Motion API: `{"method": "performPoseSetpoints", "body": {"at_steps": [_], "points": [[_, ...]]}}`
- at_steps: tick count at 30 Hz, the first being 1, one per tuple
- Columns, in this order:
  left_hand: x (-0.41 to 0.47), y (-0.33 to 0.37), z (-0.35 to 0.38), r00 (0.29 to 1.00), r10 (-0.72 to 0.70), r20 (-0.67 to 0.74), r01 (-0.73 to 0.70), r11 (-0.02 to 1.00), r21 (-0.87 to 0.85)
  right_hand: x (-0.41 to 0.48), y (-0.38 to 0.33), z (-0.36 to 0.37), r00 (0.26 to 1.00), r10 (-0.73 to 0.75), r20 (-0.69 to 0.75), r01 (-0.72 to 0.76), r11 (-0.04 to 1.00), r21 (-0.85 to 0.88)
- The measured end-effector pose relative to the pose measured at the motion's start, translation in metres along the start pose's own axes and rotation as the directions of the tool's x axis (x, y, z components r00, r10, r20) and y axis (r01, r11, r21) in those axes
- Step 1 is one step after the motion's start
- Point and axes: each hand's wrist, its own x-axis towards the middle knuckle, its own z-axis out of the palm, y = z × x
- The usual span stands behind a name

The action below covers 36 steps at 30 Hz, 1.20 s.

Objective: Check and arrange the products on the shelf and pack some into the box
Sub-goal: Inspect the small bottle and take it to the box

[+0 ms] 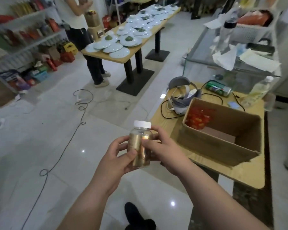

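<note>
A clear bottle [140, 145] with a white cap and a gold label is held upright in front of me, over the floor. My left hand [116, 156] grips its left side and lower part. My right hand [163, 146] grips its right side with fingers curled behind it. To the right, an open cardboard box [223, 146] stands on a small wooden table [169, 123]. A red packet [198, 117] lies in the box's far left corner. The product shelf [23, 47] stands at the far left, full of red and coloured packages.
A headset [183, 97], cables, a green can [218, 88] and a plastic bottle [257, 92] lie on the small table behind the box. A person stands by a long table [131, 53] covered in plates. A black cable [63, 146] trails across the tiled floor.
</note>
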Motion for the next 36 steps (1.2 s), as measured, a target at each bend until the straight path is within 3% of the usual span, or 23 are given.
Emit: {"method": "performPoseSetpoints", "body": {"at_steps": [9,13,17,21,24,27,29,34,36], "points": [[0.104,0.029,0.043,0.949,-0.056,0.312,-0.002,0.983,0.184,0.037,-0.033,-0.050,0.956,0.065,-0.286,-0.076,0.997,-0.029],[0.135,0.032,0.067,0.899,-0.073,0.431,-0.032,0.972,0.232,0.039,-0.030,-0.066,0.895,0.063,-0.441,-0.067,0.998,0.006],[0.155,0.021,0.096,0.884,-0.121,0.452,-0.011,0.960,0.279,0.031,-0.029,-0.091,0.842,0.010,-0.540,-0.094,0.987,-0.129],[0.173,0.006,0.121,0.902,-0.147,0.406,0.007,0.945,0.326,0.024,-0.031,-0.138,0.666,-0.102,-0.739,-0.081,0.975,-0.207],[0.183,-0.004,0.139,0.910,-0.146,0.388,-0.049,0.891,0.451,0.026,-0.031,-0.190,0.573,-0.128,-0.809,-0.233,0.921,-0.311],[0.190,-0.012,0.159,0.904,-0.179,0.389,-0.086,0.814,0.575,0.038,-0.021,-0.243,0.623,-0.032,-0.782,-0.465,0.789,-0.403],[0.197,-0.019,0.174,0.900,-0.216,0.377,-0.078,0.774,0.629,0.052,-0.010,-0.270,0.648,0.044,-0.760,-0.540,0.730,-0.419],[0.212,-0.030,0.208,0.917,-0.258,0.303,-0.040,0.698,0.715,0.093,0.016,-0.312,0.677,0.203,-0.708,-0.549,0.779,-0.302],[0.219,-0.035,0.216,0.926,-0.263,0.270,0.004,0.723,0.690,0.107,0.028,-0.324,0.689,0.268,-0.674,-0.571,0.773,-0.276]]}}
